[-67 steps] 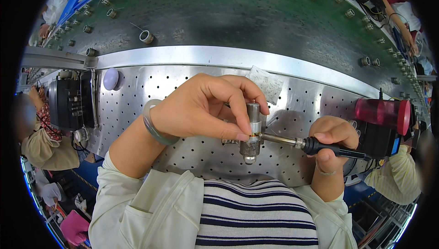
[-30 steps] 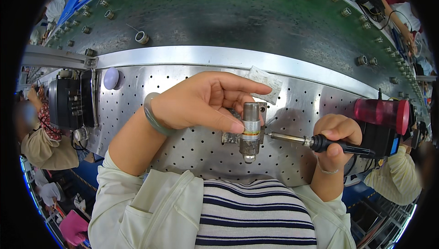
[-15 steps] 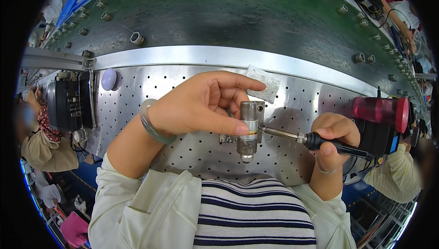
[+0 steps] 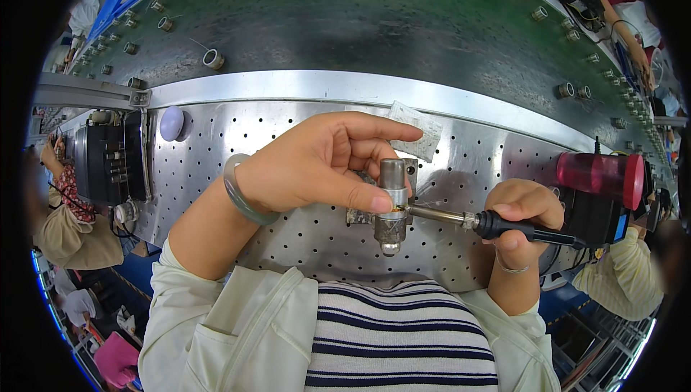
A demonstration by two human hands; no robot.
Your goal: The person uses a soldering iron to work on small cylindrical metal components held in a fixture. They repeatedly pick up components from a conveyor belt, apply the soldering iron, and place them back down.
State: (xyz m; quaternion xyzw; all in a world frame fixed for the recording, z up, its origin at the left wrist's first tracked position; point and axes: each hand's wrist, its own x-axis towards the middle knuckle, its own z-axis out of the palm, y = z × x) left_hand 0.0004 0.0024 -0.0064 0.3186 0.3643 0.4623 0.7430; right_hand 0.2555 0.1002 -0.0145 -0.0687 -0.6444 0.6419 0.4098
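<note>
A grey metal cylindrical part (image 4: 392,208) stands upright on the perforated steel worktop (image 4: 237,140). My left hand (image 4: 320,165) reaches over it, thumb pressed against its side and fingers curled above. My right hand (image 4: 522,223) grips the black handle of a soldering iron (image 4: 489,225). The iron's metal tip touches the side of the cylinder just under my left thumb. A pale green bangle circles my left wrist.
A small clear plastic bag (image 4: 417,129) lies behind the part. A red cylinder on a black box (image 4: 601,190) stands at the right, a black device (image 4: 108,161) at the left. A green conveyor belt (image 4: 360,25) with small metal parts runs beyond. Other people sit at both sides.
My left fingers first wrapped the cylinder, then lifted off, and now the thumb presses its side. The soldering iron tip stays at the part throughout.
</note>
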